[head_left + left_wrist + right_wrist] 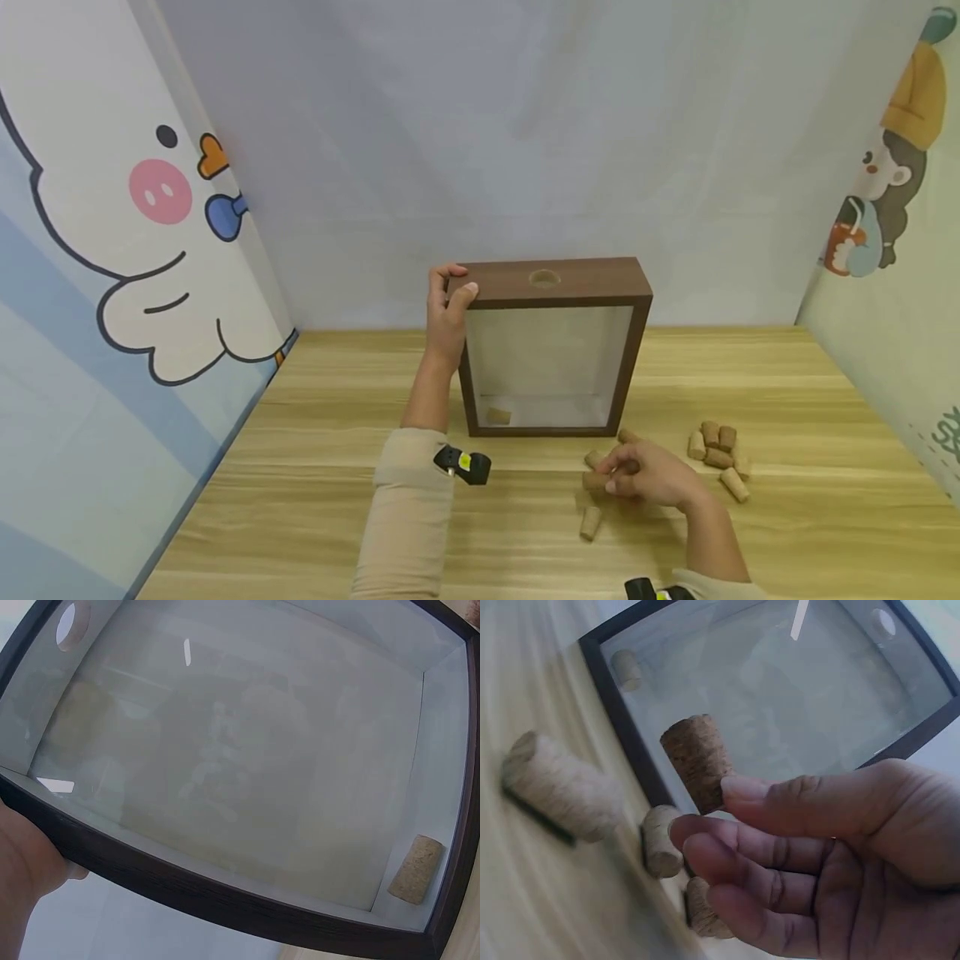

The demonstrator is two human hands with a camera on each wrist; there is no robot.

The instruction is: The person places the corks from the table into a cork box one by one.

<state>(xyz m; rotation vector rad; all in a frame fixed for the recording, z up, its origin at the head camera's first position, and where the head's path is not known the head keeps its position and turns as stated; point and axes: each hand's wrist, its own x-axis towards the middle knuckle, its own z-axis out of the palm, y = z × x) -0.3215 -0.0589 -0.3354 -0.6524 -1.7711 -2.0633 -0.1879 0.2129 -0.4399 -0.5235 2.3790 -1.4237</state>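
A dark brown shadow box (553,286) with a clear front stands upright, a round hole in its top edge. My left hand (447,315) grips its upper left corner, thumb in front and fingers over the top. Inside, one cork (417,870) lies at the bottom left, as the left wrist view also shows. In front of the box my right hand (651,473) pinches another cork (698,760) between thumb and fingers. Close around that hand lie loose corks, among them one cork (591,523) nearer me and another cork (662,841) by the frame.
A cluster of several corks (717,457) lies on the wooden table (300,500) to the right of my right hand. Behind the table hangs a pale curtain (487,150). Printed cartoon panels stand at the left and right sides.
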